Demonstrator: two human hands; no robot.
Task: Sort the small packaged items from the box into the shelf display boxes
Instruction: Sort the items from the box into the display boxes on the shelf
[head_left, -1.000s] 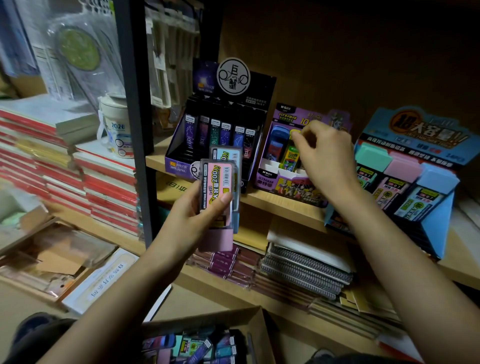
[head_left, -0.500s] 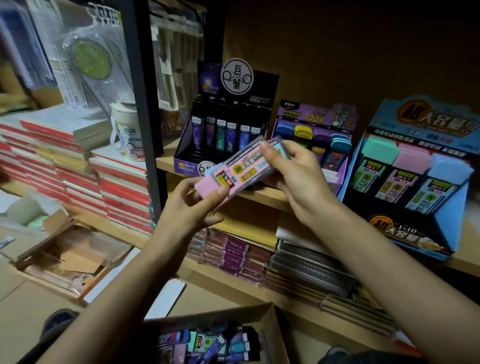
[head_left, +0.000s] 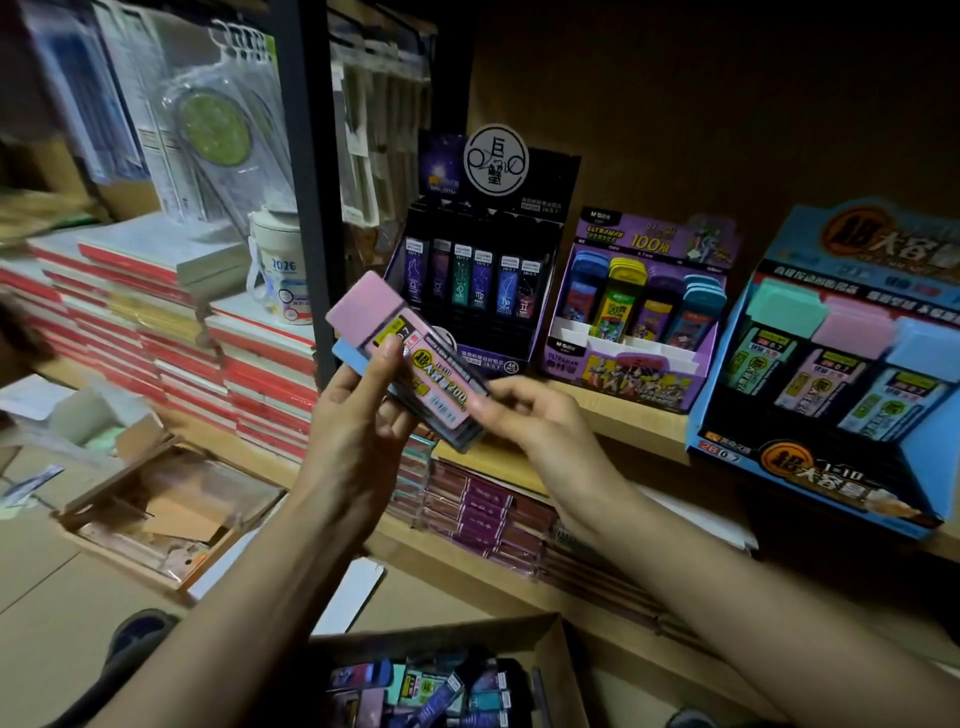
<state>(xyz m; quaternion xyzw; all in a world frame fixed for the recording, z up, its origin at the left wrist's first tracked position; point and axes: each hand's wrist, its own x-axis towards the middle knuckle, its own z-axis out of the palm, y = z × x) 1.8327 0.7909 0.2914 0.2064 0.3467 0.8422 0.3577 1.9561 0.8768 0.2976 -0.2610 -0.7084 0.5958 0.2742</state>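
Note:
My left hand (head_left: 358, 415) grips a small stack of flat packs in front of the shelf, a pink pack (head_left: 410, 353) on top and a blue one (head_left: 349, 356) under it. My right hand (head_left: 524, 415) pinches the stack's lower right end. On the wooden shelf (head_left: 613, 410) stand three display boxes: a black one (head_left: 483, 280), a purple one (head_left: 639, 306) and a large blue one (head_left: 841, 374) with green, pink and blue packs. A cardboard box (head_left: 441, 675) with several mixed packs sits at the bottom.
A black upright post (head_left: 306, 182) divides the shelving. Red-and-white book stacks (head_left: 156, 322) and a white mug (head_left: 278, 275) sit to the left. Notebooks (head_left: 478, 504) fill the lower shelf. An open flat carton (head_left: 161, 514) lies on the floor at the left.
My right hand came back from the purple display box to the packs. The stack has turned from upright to slanted, its pink cap now up and left. The view shifted left.

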